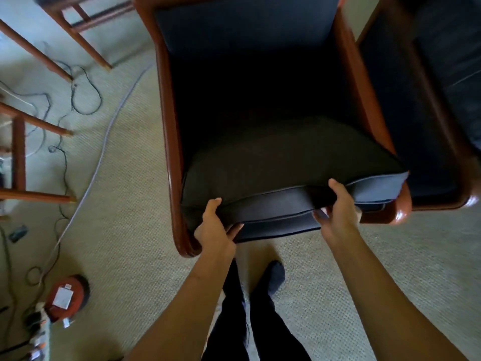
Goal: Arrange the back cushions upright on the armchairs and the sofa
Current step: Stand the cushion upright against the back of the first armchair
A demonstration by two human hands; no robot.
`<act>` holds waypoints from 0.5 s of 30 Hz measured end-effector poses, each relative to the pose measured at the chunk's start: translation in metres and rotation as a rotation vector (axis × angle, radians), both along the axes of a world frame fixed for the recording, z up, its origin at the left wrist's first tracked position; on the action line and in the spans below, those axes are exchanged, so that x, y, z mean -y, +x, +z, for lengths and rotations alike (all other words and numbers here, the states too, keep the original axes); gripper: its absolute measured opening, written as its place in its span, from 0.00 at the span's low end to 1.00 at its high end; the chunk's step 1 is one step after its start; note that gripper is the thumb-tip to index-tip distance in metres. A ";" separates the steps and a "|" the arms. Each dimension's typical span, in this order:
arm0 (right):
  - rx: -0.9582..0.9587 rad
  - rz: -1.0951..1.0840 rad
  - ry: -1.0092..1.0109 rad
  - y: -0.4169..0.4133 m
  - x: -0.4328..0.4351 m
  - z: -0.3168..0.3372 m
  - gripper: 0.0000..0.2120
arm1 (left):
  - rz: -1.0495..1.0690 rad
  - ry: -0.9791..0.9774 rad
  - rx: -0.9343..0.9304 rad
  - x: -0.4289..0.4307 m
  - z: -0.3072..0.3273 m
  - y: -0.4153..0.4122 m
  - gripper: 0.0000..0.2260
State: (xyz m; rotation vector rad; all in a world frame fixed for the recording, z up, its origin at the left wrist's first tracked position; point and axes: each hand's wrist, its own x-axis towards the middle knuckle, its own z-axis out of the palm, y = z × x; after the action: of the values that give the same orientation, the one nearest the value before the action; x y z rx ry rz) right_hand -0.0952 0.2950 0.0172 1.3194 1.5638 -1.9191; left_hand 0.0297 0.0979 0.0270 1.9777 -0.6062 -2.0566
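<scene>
A dark navy cushion (pixel 286 162) lies flat in a wooden-framed armchair (pixel 170 142), its front edge lifted off the seat cushion (pixel 281 227) below. My left hand (pixel 216 227) grips that front edge near its left end, thumb on top and fingers underneath. My right hand (pixel 338 207) grips the same edge further right in the same way. The chair's upholstered back (pixel 247 24) stands at the top of the view. A second dark-upholstered seat (pixel 406 100) with a wooden frame adjoins on the right.
Beige carpet (pixel 135 204) covers the floor. Loose cables (pixel 78 100) trail across it at left, by wooden furniture legs (pixel 39 123). A round red device (pixel 66 298) and a power strip (pixel 39 332) sit at lower left. My legs (pixel 255 308) stand just before the chair.
</scene>
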 end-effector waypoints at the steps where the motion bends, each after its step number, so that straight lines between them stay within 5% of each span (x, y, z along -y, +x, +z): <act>1: -0.022 0.025 0.036 -0.006 0.003 0.013 0.26 | -0.012 -0.007 -0.009 0.005 0.014 -0.006 0.21; 4: -0.190 0.270 0.210 -0.015 0.012 0.044 0.32 | -0.034 -0.033 -0.056 0.023 0.052 -0.034 0.23; 9: -0.498 1.158 0.955 -0.023 0.037 0.070 0.59 | -0.156 -0.057 -0.063 0.061 0.096 -0.086 0.23; 12: -0.529 1.373 1.478 -0.059 0.044 0.072 0.52 | -0.456 -0.190 0.036 0.084 0.105 -0.095 0.22; 15: -0.786 1.287 1.549 -0.108 0.048 0.078 0.41 | -1.052 -0.706 0.442 0.105 0.103 -0.091 0.29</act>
State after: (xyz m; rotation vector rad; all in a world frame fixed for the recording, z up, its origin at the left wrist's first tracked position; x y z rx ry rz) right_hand -0.2029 0.2467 0.0953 -0.5820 3.1600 -0.0989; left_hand -0.0618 -0.0072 0.1301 1.7629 -2.4510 -1.3146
